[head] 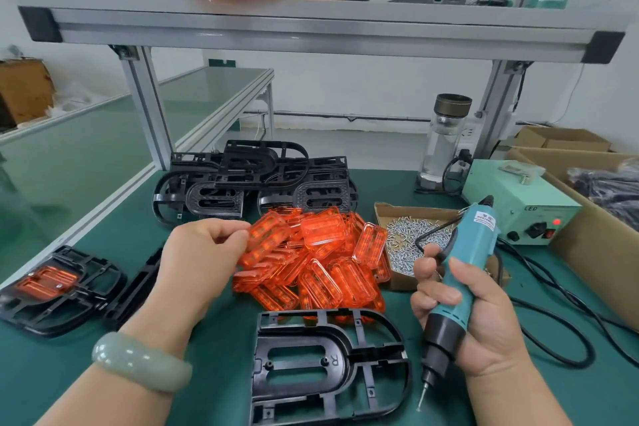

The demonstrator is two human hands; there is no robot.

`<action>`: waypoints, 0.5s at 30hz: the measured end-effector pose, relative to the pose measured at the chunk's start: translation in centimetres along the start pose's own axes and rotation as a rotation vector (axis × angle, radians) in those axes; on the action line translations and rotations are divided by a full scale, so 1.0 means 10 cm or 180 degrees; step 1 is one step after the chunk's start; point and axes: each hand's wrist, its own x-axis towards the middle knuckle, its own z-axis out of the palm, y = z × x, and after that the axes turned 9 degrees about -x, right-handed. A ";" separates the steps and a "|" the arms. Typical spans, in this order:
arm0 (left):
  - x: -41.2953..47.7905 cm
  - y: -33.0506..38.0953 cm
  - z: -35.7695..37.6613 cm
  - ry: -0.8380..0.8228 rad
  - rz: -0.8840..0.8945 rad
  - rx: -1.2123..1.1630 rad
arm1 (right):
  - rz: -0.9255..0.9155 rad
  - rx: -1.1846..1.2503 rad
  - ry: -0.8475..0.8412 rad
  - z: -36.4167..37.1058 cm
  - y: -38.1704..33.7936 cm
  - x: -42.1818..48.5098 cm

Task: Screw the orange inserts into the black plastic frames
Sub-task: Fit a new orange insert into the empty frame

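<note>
Head view. Left hand (207, 247) is pinching a translucent orange insert (269, 235) on the heaped orange pile (328, 273). Right hand (484, 325) is gripping a teal electric screwdriver (465, 263), bit down, just right of the near black plastic frame (340, 356). A cardboard screw tray (403, 282) is lying right of the pile.

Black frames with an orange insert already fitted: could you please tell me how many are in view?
1. The fitted frame lies flat at the far left, left of the left hand. More may be hidden beneath it or in the black stack.
</note>
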 end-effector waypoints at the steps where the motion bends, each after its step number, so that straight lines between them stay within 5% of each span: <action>1: -0.06 0.04 0.02 -0.0106 -0.0036 -0.0206 | -0.0004 -0.0001 0.0004 0.00 0.00 0.00; 15: -0.47 0.30 0.07 -0.0789 -0.0477 -0.0908 | -0.0030 0.0065 -0.0063 0.00 0.00 -0.02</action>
